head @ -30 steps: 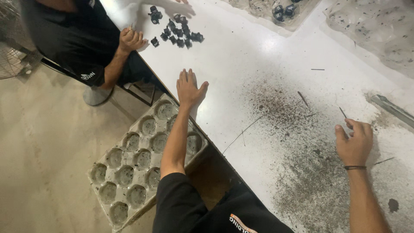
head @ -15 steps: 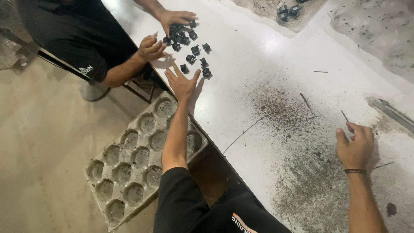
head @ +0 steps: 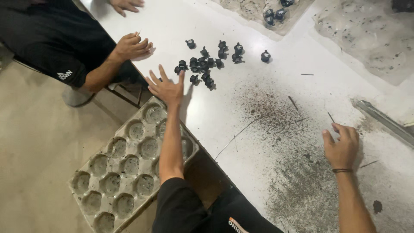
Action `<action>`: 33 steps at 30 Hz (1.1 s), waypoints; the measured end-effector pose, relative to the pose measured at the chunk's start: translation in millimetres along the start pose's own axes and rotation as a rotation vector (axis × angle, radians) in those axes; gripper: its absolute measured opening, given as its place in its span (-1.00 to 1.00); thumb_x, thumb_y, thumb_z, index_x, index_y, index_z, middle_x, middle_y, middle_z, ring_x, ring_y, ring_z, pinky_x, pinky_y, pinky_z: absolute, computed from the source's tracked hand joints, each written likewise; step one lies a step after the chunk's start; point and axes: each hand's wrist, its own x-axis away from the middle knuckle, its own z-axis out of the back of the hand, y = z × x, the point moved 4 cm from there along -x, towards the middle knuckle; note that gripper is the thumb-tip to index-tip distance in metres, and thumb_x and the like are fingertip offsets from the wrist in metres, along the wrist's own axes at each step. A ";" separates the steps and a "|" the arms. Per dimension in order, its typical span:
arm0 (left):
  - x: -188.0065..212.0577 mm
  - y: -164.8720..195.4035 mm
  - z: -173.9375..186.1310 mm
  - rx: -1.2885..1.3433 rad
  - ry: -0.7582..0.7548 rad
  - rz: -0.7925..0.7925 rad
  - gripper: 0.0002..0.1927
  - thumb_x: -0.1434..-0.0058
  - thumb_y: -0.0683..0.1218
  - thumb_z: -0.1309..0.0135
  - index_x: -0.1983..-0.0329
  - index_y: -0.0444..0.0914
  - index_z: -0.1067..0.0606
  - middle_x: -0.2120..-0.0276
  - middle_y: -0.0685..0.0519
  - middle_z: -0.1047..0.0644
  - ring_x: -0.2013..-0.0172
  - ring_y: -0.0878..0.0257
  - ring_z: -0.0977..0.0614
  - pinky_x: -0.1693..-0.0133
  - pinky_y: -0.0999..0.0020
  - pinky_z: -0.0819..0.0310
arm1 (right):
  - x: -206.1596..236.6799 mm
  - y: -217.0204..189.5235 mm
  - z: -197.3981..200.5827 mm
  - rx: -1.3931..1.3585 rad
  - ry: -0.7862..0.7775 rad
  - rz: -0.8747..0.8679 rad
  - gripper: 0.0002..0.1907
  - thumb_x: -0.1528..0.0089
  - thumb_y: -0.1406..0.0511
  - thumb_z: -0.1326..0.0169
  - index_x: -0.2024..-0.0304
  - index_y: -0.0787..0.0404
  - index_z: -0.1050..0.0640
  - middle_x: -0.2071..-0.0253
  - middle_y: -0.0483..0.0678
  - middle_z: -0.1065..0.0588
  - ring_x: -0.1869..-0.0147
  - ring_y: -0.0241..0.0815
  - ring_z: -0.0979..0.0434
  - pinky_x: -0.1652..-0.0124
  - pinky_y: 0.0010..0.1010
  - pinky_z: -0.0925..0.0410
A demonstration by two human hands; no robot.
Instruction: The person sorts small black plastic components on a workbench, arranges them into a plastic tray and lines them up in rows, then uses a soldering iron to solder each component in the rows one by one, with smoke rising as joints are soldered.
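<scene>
Your left hand (head: 167, 88) is spread wide and holding nothing at the table's (head: 224, 125) left edge, just short of the black parts (head: 206, 64), none gathered yet, while your right hand (head: 341, 144) curls loosely, apparently unladen.

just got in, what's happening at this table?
A person at a white table has the left hand spread open at the table edge, next to a scatter of small black parts. The right hand rests curled on the sooty patch, by a thin stick; whether it grips it is unclear. A grey moulded tray sits below the edge. A co-worker's hand rests opposite.
</scene>
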 end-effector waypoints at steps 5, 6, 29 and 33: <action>-24.9 12.1 -11.2 0.376 -0.199 -0.138 0.01 -0.14 0.53 -0.07 -0.52 -0.08 -0.23 -0.37 -0.23 -0.29 -0.39 -0.17 -0.26 -0.36 -0.09 -0.16 | -2.0 1.0 -5.6 0.118 0.013 0.132 -0.69 -0.35 0.20 -0.29 -0.04 0.25 -0.61 0.03 -0.01 -0.51 -0.08 -0.06 -0.43 -0.21 -0.20 -0.33; -26.4 23.6 -13.3 0.403 -0.192 -0.171 -0.05 -0.14 0.50 -0.10 -0.48 -0.07 -0.29 -0.38 -0.24 -0.28 -0.37 -0.19 -0.25 -0.34 -0.09 -0.17 | -1.4 2.1 -6.4 0.113 0.019 0.153 -0.69 -0.36 0.19 -0.28 -0.04 0.25 -0.61 0.02 -0.01 -0.50 -0.07 -0.07 -0.42 -0.22 -0.22 -0.31; -88.7 159.4 -76.2 0.457 -0.419 -0.514 -0.24 -0.28 0.39 -0.03 -0.46 0.00 -0.32 -0.31 -0.24 -0.36 -0.33 -0.24 -0.28 -0.32 -0.14 -0.16 | -8.1 -31.1 5.4 0.091 0.051 -0.004 -0.68 -0.24 0.21 -0.27 0.01 0.19 -0.61 0.03 -0.02 -0.48 -0.12 0.01 -0.44 -0.12 -0.18 -0.35; -54.5 210.8 -77.3 0.641 -0.521 -0.714 -0.18 -0.20 0.41 -0.05 -0.47 0.01 -0.33 -0.32 -0.15 -0.40 -0.31 -0.19 -0.33 -0.33 -0.11 -0.19 | -7.4 -33.1 6.0 0.095 0.045 -0.012 -0.68 -0.24 0.21 -0.27 0.01 0.20 -0.61 0.03 -0.03 -0.49 -0.12 0.02 -0.43 -0.12 -0.18 -0.34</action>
